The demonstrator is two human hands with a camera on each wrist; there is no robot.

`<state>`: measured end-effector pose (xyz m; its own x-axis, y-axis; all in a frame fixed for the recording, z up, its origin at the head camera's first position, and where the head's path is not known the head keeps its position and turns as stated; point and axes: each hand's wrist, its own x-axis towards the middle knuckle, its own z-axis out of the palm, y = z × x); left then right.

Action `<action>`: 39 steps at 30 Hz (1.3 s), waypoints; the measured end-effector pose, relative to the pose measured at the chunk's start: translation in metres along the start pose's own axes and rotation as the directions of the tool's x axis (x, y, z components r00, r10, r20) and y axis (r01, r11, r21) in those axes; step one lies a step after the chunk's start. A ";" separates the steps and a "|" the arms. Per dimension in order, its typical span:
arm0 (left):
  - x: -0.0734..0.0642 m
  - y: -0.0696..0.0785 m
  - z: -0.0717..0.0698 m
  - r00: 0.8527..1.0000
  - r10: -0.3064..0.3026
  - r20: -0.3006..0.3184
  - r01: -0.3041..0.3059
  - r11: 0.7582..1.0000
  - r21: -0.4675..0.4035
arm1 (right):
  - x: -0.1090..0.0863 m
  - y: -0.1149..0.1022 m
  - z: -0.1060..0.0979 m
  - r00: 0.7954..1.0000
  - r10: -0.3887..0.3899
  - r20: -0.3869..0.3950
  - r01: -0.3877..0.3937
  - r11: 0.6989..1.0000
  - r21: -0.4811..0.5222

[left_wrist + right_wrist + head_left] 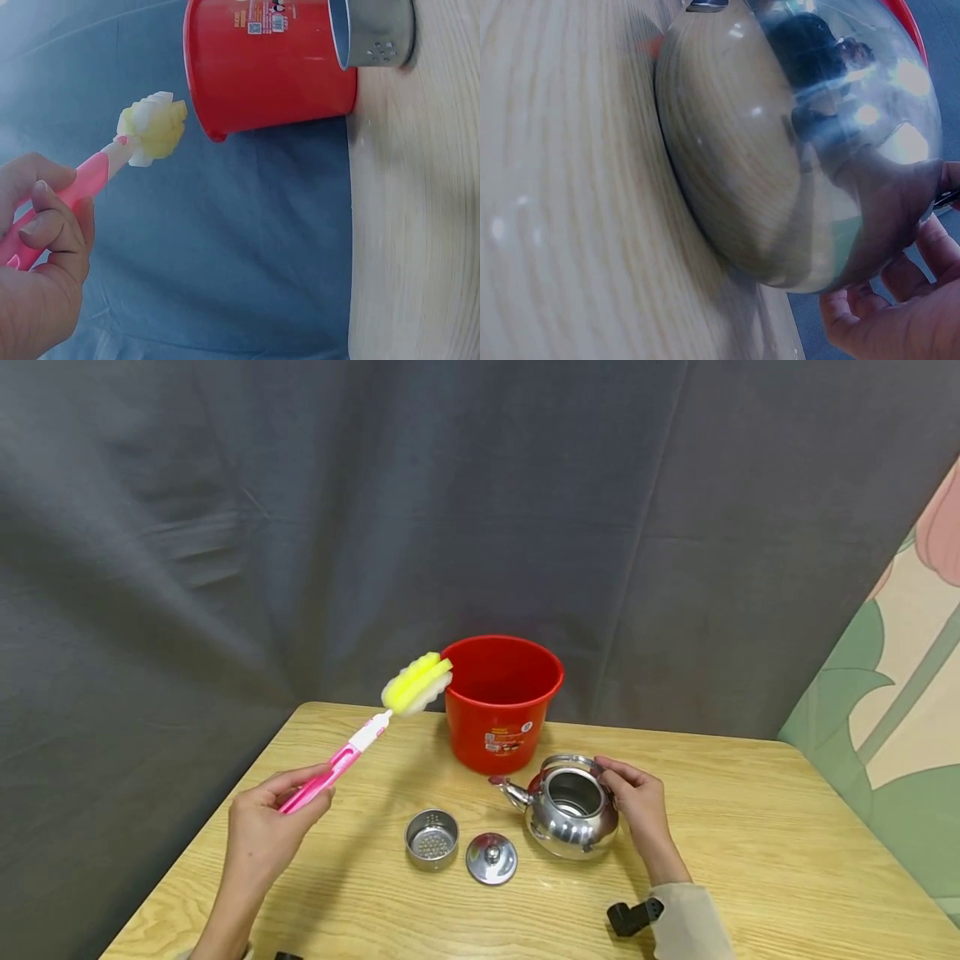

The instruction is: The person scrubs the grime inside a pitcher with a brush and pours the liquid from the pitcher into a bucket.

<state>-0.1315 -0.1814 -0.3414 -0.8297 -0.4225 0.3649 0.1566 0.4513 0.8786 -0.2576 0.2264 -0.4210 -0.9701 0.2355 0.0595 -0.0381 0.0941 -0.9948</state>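
Note:
My left hand (262, 827) grips the pink handle of a sponge bottle brush (347, 758). The brush's yellow and white sponge head (154, 127) points up and away, raised above the table and overlapping the bucket's rim in the head view. On the right, my right hand (636, 797) holds a shiny steel kettle (572, 827) by the side where its handle joins the body. The kettle stands lidless on the table, spout to the left. In the right wrist view, fingers (907, 277) curl beside its rounded wall. Its round lid (491, 858) and a perforated strainer cup (432, 841) sit left of it.
Behind the kettle stands a red plastic bucket (498, 735) with a printed label. The wooden table (750, 843) reaches back to a dark grey curtain (480, 502). A flower-patterned cloth (892, 718) hangs along the right side.

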 end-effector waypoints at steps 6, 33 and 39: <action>-0.001 0.003 0.006 0.999 0.039 0.037 -0.038 0.999 -0.017 | -0.001 -0.001 -0.001 1.000 -0.013 -0.015 0.014 1.000 0.002; -0.009 0.026 0.035 0.940 0.211 0.268 -0.194 0.977 -0.088 | -0.002 -0.003 0.001 1.000 -0.003 -0.006 0.004 1.000 0.009; -0.013 0.030 0.040 0.919 0.199 0.339 -0.181 0.980 -0.086 | -0.001 -0.002 0.002 1.000 -0.005 -0.005 0.005 1.000 -0.006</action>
<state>-0.1374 -0.1310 -0.3317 -0.9133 -0.0317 0.4060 0.3494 0.4512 0.8212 -0.2567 0.2237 -0.4193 -0.9686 0.2401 0.0649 -0.0416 0.1008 -0.9940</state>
